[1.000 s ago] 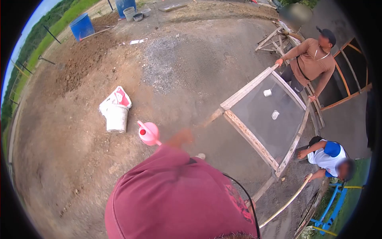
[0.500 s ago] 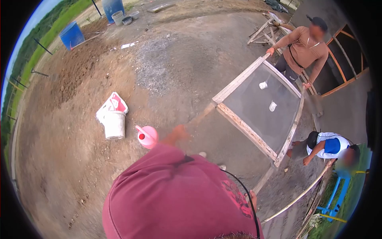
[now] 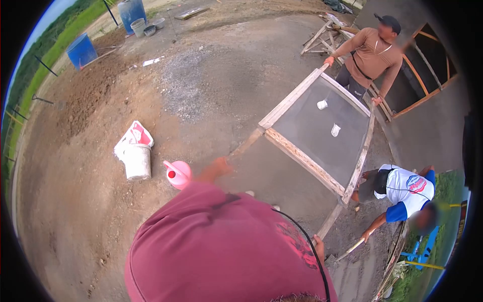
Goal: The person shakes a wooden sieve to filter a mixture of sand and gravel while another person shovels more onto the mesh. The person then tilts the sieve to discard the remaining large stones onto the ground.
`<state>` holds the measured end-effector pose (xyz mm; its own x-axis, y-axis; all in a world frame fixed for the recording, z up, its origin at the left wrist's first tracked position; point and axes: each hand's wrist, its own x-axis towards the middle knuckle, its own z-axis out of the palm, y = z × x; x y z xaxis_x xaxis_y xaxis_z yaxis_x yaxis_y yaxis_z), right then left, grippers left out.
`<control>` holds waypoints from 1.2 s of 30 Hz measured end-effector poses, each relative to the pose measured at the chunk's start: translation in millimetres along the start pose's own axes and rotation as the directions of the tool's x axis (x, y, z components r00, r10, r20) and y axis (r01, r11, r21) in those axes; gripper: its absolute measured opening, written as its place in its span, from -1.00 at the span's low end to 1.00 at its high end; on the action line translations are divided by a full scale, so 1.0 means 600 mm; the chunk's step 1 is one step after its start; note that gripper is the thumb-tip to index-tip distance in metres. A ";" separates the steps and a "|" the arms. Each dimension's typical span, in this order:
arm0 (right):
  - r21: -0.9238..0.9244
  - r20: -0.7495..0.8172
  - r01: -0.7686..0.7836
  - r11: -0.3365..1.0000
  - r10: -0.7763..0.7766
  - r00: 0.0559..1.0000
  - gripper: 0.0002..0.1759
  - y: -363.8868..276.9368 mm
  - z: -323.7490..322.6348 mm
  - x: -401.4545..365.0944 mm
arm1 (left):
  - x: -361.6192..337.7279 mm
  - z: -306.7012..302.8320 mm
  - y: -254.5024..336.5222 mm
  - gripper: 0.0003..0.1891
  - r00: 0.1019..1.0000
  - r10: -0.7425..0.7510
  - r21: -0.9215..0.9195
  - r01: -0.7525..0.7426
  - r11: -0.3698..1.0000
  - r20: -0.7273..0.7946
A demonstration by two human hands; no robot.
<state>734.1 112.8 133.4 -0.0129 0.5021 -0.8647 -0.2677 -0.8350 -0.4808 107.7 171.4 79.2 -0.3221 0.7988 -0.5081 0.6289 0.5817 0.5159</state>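
A large wooden-framed screen (image 3: pixel 322 171) with grey mesh slants across the middle right, long handles sticking out at its corners. My left hand (image 3: pixel 219 167) is closed round the end of its near-left handle. My right hand (image 3: pixel 319 247), partly hidden by my maroon sleeve, grips the near-right handle. A person in a brown shirt (image 3: pixel 375 53) holds the far handles with both hands. Two small white containers (image 3: pixel 322 104) appear within the frame. A pink watering can (image 3: pixel 178 173) stands on the ground just left of my left hand.
A white bucket (image 3: pixel 137 163) stands beside a red-and-white sack (image 3: pixel 137 135) at left. Gravel (image 3: pixel 183 85) is spread further back, with blue barrels (image 3: pixel 81 51) beyond. Another person in a white-and-blue shirt (image 3: pixel 407 189) bends at right, holding a pole (image 3: pixel 352 248). Wooden trestles (image 3: pixel 319 40) stand behind.
The view has shifted slightly, so most things sit further left. The person at right has turned and lowered the pole's near end. My hands keep their hold on the screen's handles.
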 end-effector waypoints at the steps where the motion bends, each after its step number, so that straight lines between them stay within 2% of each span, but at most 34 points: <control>1: 0.025 -0.006 0.002 1.000 -0.001 1.000 -0.77 0.000 -0.004 0.006 | -0.016 -0.011 0.017 -0.74 0.999 -0.002 -0.070 0.005 0.998 0.037; 2: 0.060 -0.021 0.007 0.998 -0.005 1.000 -0.77 0.001 -0.013 0.010 | 0.003 -0.001 0.011 -0.75 0.997 0.026 -0.041 -0.023 0.999 0.077; 4: 0.089 -0.043 -0.024 0.996 0.028 0.999 -0.77 -0.001 -0.025 0.017 | 0.035 0.027 -0.017 -0.75 0.985 0.081 0.178 -0.108 0.978 0.154; 5: 0.078 -0.043 -0.018 0.997 0.021 0.999 -0.77 -0.007 -0.032 0.017 | 0.044 0.036 -0.021 -0.76 0.983 0.068 0.220 -0.106 0.970 0.170; 6: 0.065 -0.038 -0.015 0.998 0.017 0.999 -0.77 -0.007 -0.036 0.017 | 0.058 0.052 -0.036 -0.75 0.994 0.062 0.227 -0.081 0.971 0.086; 8: 0.061 -0.058 0.002 0.998 0.001 0.998 -0.77 -0.008 -0.042 0.019 | 0.057 0.043 -0.023 -0.60 0.981 -0.048 0.197 0.010 0.980 0.188; 11: 0.060 -0.097 0.003 0.998 0.003 0.995 -0.75 -0.004 -0.037 0.010 | 0.061 0.044 -0.024 -0.66 0.986 -0.075 0.183 0.046 0.982 0.151; 14: 0.071 -0.108 0.016 0.997 -0.008 0.994 -0.75 -0.002 -0.036 0.017 | 0.056 0.034 -0.012 -0.74 0.975 -0.111 0.038 0.105 0.994 0.194; 17: 0.070 -0.099 0.006 0.998 0.001 0.995 -0.74 -0.001 -0.032 0.019 | 0.062 0.029 -0.011 -0.80 0.980 -0.104 0.087 0.090 0.992 0.167; 20: 0.060 -0.083 0.000 0.998 0.005 0.997 -0.77 0.000 -0.020 0.020 | 0.064 0.020 -0.012 -0.81 0.978 -0.121 0.042 0.115 0.992 0.171; 29: 0.090 -0.055 -0.026 0.996 0.031 0.998 -0.75 0.007 -0.028 0.038 | 0.051 0.014 0.005 -0.81 0.985 -0.100 0.161 0.077 0.984 0.143; 32: 0.074 -0.077 -0.040 0.996 0.046 0.996 -0.75 0.003 -0.024 0.036 | 0.054 0.019 -0.003 -0.78 0.983 -0.107 0.060 0.099 0.993 0.150; 36: 0.044 -0.111 -0.045 0.998 0.049 0.993 -0.73 0.006 -0.026 0.052 | 0.064 0.026 -0.012 -0.78 0.988 -0.095 0.095 0.084 0.992 0.120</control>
<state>747.7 122.3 102.3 0.0808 0.4322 -0.8982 -0.3087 -0.8460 -0.4348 101.8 195.6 45.3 -0.2933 0.7157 -0.6338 0.6642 0.6294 0.4034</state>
